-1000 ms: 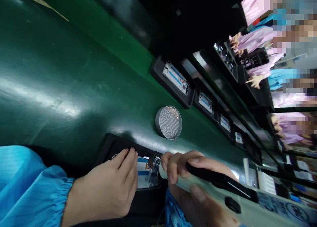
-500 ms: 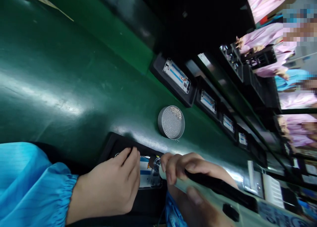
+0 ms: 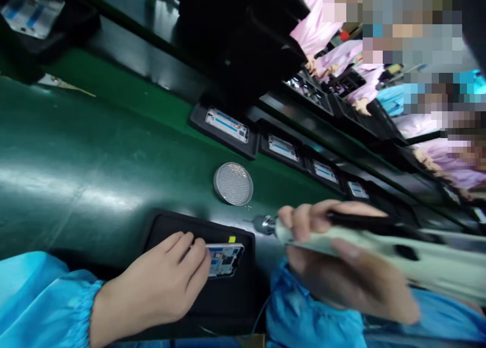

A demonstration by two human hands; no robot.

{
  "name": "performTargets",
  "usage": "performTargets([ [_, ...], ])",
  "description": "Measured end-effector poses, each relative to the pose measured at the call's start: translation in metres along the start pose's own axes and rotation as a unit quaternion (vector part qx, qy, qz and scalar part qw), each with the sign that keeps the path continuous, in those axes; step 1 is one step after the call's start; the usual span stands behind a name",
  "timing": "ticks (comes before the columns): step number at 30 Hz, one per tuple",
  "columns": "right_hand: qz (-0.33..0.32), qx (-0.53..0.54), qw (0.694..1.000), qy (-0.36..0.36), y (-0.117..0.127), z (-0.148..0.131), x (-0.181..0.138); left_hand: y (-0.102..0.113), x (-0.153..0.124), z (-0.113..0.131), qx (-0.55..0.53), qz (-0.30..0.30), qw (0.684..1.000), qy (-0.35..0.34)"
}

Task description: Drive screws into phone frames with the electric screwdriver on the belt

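In the head view my left hand is closed over the left part of an opened phone, covering much of it. The phone's bare inner parts show right of my fingers, and it lies a little tilted on a black tray with a yellow tag. My right hand, partly blurred, is wrapped round a pale green electric screwdriver. Its tip points left, beyond the tray's right edge and apart from the phone. Ahead stands a round grey screw dish, with small screws at its far side.
Black trays holding opened phones, the nearest phone among them, line the far side of the green bench. Another phone sits upper left, near tweezers. A few tiny screws lie beside the dish. People in pink and blue sleeves work beyond.
The screwdriver has come off the phone and moved right and up with my right hand. The phone now tilts under my left hand. My view has turned, bringing the upper-left phone into sight.
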State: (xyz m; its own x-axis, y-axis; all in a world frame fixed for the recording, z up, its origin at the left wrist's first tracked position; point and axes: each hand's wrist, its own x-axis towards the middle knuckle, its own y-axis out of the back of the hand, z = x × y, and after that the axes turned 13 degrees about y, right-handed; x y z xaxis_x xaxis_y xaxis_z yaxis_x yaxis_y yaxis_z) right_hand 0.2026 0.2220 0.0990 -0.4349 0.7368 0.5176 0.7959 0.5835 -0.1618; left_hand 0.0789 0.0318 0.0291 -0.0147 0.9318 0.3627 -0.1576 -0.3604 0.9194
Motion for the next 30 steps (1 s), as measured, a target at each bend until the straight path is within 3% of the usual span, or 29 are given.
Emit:
performTargets([
  [2, 0.056, -0.001, 0.998, 0.035, 0.015, -0.007, 0.013, 0.013, -0.005, 0.001, -0.009, 0.016, 0.999, -0.037],
  [6, 0.109, -0.022, 0.992, 0.051, 0.031, -0.016, 0.027, 0.031, -0.009, -0.003, -0.048, 0.000, 0.996, -0.077],
  [14, 0.074, 0.029, 0.986, 0.145, 0.031, -0.023, 0.028, 0.054, -0.001, -0.006, -0.113, -0.083, 0.989, -0.043],
  [19, 0.073, 0.062, 0.981, 0.169, 0.036, -0.017, 0.031, 0.059, -0.007, -0.005, -0.127, -0.165, 0.978, -0.016],
  [24, 0.088, 0.010, 0.990, 0.112, 0.032, -0.028, 0.030, 0.059, -0.010, -0.004, -0.119, -0.164, 0.979, -0.038],
  [30, 0.096, 0.053, 0.983, 0.146, 0.031, -0.028, 0.030, 0.058, -0.008, 0.001, -0.052, -0.162, 0.983, -0.071],
])
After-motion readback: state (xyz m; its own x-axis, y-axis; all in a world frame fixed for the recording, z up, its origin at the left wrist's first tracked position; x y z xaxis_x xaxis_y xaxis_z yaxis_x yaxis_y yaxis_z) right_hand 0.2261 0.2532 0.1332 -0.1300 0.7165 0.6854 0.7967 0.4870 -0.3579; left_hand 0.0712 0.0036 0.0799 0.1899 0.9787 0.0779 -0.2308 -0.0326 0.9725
